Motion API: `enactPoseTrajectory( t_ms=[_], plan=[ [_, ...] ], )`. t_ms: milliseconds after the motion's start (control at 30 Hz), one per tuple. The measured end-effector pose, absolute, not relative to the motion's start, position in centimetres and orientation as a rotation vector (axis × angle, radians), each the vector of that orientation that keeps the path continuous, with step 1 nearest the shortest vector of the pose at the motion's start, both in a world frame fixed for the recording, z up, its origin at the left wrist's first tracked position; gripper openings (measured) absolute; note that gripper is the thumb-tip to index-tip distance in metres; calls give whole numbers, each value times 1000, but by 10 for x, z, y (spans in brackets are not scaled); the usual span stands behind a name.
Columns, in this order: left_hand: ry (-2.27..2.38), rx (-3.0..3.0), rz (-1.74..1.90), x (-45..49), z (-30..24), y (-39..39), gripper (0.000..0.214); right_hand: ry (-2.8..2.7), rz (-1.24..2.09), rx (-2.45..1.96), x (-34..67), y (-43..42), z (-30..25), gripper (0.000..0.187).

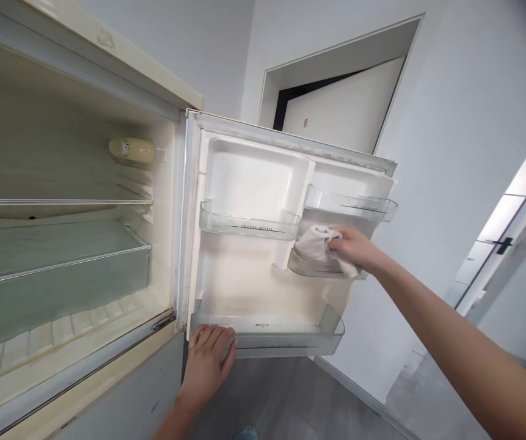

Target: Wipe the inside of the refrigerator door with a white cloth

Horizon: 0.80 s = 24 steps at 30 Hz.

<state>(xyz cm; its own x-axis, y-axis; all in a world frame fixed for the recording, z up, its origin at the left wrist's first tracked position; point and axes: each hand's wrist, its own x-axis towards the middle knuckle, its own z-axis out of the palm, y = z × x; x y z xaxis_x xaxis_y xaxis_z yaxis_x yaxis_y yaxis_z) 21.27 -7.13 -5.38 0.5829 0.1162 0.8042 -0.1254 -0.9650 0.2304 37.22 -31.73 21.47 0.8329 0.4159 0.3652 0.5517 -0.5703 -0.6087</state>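
The fridge door (244, 281) stands open, its white inner side facing me. My right hand (357, 247) is closed on a bunched white cloth (315, 244). That cloth lies in and over the small lower right door shelf (303, 266), hiding much of it, and one end hangs over its front. At the door's lower left corner, my left hand (210, 351) has its fingers curled over the rim of the clear bottom door shelf (285, 343). Two more clear shelves, the upper left one (248, 226) and the upper right one (349, 203), are fixed higher up.
On the left is the fridge interior with a glass shelf (61, 201), a drawer (61, 299) and a cream lamp housing (132, 150). A white wall (455, 153) and a recessed doorway (340, 110) stand behind the door. Grey floor (281, 397) shows below.
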Motion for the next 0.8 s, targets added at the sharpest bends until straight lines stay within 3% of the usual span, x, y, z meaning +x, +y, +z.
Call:
enactPoseTrajectory(
  t_ms=[133, 333, 467, 800],
  plan=[
    [-6, 2548, 1333, 212, -52, -72, 15, -549, -831, -2227, 376, -321, 211, 33],
    [-6, 2532, 1368, 214, -52, -73, 15, -1046, -309, -2566, 352, -297, 196, 28],
    [-19, 2577, 1311, 214, -53, -71, 15, -1032, -194, -2507, 360, -303, 198, 26],
    [-18, 2624, 1256, 211, -55, -69, 15, -745, -398, -2762, 399, -361, 192, 25]
  ],
)
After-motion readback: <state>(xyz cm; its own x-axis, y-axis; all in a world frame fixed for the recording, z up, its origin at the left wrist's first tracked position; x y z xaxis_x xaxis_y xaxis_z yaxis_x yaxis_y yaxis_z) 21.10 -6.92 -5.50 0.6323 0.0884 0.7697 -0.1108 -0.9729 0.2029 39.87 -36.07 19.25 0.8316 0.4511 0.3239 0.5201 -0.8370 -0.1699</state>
